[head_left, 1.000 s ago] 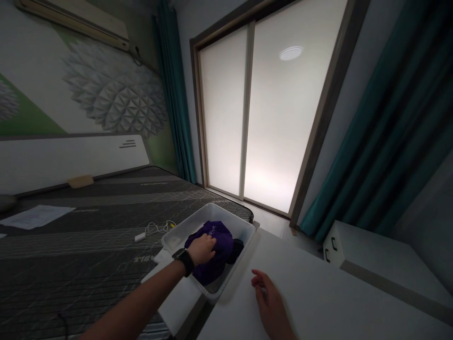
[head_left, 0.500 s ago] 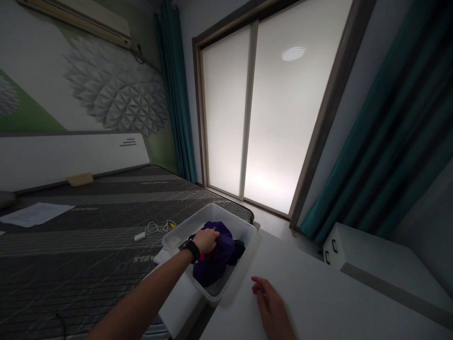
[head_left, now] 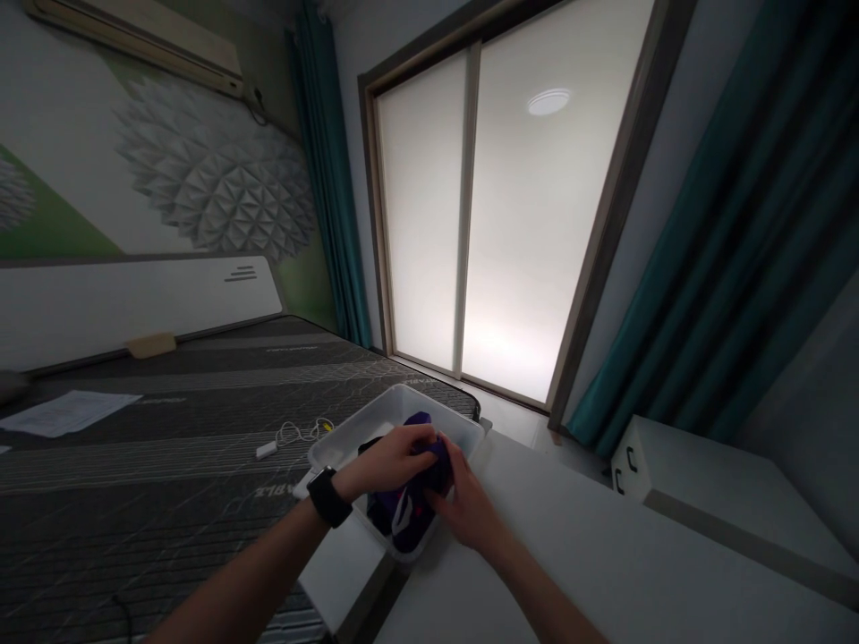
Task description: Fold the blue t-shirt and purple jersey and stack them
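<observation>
From far away, I have my left hand point(head_left: 397, 454) and right hand point(head_left: 468, 508) curled tightly round the purple cloth point(head_left: 438, 458). It's in the white tub point(head_left: 377, 413). If I pull too hard, the cloth could drag the tub along. If I pinch too softly, it could slip loose.

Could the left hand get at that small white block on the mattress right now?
Probably, if it let go: the left hand holds purple cloth over the plastic tub and would have to clear its rim, but the white block lies uncovered on the mattress.
</observation>
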`<act>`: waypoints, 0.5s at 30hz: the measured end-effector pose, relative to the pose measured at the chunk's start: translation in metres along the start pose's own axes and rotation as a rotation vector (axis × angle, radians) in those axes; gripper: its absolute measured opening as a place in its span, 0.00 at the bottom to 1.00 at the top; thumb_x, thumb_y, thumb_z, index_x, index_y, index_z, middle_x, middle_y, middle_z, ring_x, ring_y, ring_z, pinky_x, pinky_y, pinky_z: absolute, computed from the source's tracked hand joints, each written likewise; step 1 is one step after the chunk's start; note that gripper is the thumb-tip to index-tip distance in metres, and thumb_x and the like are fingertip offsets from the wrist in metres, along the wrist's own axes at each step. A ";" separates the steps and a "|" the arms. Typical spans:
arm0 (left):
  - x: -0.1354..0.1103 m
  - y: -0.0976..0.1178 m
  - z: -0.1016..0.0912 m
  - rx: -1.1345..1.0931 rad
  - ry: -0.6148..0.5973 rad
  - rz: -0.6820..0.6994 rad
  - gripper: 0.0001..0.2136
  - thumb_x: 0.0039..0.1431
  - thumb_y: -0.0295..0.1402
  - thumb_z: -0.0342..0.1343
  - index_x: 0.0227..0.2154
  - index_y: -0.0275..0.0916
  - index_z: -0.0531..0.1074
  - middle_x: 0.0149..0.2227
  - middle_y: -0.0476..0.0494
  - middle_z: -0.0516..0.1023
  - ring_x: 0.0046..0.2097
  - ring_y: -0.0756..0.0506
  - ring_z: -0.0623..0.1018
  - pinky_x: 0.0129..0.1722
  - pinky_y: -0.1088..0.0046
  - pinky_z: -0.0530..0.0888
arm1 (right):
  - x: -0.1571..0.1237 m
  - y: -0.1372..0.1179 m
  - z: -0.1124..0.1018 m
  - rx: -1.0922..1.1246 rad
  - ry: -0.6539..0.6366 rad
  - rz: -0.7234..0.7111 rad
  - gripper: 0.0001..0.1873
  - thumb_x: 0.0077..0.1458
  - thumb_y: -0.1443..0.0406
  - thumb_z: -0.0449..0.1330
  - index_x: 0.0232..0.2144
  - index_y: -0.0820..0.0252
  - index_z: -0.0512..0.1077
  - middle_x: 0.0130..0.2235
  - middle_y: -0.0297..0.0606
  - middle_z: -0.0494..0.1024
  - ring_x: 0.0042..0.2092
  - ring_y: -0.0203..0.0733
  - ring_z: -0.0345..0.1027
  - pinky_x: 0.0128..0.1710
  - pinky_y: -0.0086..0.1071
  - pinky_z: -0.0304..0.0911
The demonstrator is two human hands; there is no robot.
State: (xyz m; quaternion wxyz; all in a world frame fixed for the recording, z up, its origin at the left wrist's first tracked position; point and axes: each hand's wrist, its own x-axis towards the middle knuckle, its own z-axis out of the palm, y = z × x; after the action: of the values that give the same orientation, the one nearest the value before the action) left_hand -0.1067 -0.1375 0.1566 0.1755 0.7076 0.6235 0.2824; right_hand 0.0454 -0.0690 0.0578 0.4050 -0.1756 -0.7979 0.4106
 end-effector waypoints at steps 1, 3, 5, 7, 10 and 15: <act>-0.004 0.006 0.000 -0.020 0.006 0.014 0.05 0.58 0.32 0.50 0.32 0.38 0.71 0.30 0.52 0.72 0.32 0.49 0.70 0.33 0.76 0.67 | 0.003 0.000 0.002 0.031 -0.007 0.012 0.30 0.49 0.67 0.59 0.57 0.56 0.65 0.54 0.40 0.72 0.55 0.47 0.66 0.55 0.42 0.62; -0.011 0.013 -0.002 -0.042 0.005 0.038 0.08 0.61 0.35 0.51 0.34 0.39 0.72 0.34 0.50 0.74 0.36 0.47 0.72 0.38 0.74 0.69 | 0.005 0.001 0.003 0.065 0.000 0.063 0.19 0.50 0.66 0.57 0.47 0.57 0.71 0.44 0.38 0.78 0.47 0.47 0.71 0.49 0.40 0.66; -0.018 0.013 -0.004 -0.077 -0.001 0.056 0.11 0.62 0.39 0.53 0.42 0.40 0.73 0.41 0.47 0.75 0.42 0.45 0.74 0.45 0.70 0.70 | 0.004 0.002 0.000 0.081 0.037 0.114 0.12 0.51 0.67 0.56 0.39 0.58 0.73 0.38 0.36 0.79 0.41 0.45 0.72 0.43 0.37 0.66; -0.022 0.003 -0.002 -0.092 -0.014 0.058 0.21 0.59 0.41 0.56 0.54 0.43 0.68 0.52 0.43 0.72 0.50 0.42 0.73 0.52 0.65 0.69 | 0.002 0.000 -0.006 0.106 0.093 0.137 0.10 0.51 0.67 0.55 0.36 0.58 0.73 0.35 0.35 0.78 0.39 0.44 0.71 0.41 0.35 0.66; -0.024 -0.022 0.011 0.034 -0.035 0.018 0.38 0.51 0.41 0.63 0.64 0.43 0.57 0.62 0.38 0.63 0.60 0.35 0.65 0.60 0.57 0.61 | 0.000 -0.008 -0.019 0.174 0.163 0.130 0.08 0.51 0.67 0.56 0.35 0.57 0.72 0.34 0.33 0.78 0.38 0.43 0.70 0.41 0.34 0.65; -0.015 -0.048 0.036 0.256 -0.063 -0.028 0.23 0.50 0.30 0.60 0.52 0.43 0.71 0.50 0.41 0.76 0.54 0.35 0.71 0.55 0.58 0.63 | -0.003 -0.019 -0.043 0.275 0.251 0.155 0.09 0.54 0.63 0.56 0.37 0.58 0.71 0.36 0.35 0.78 0.40 0.43 0.71 0.43 0.35 0.67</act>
State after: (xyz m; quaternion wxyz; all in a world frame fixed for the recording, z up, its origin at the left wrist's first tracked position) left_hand -0.1235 -0.1408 0.0969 0.1073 0.7241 0.6584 0.1755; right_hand 0.0822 -0.0605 0.0856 0.4885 -0.2292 -0.6619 0.5204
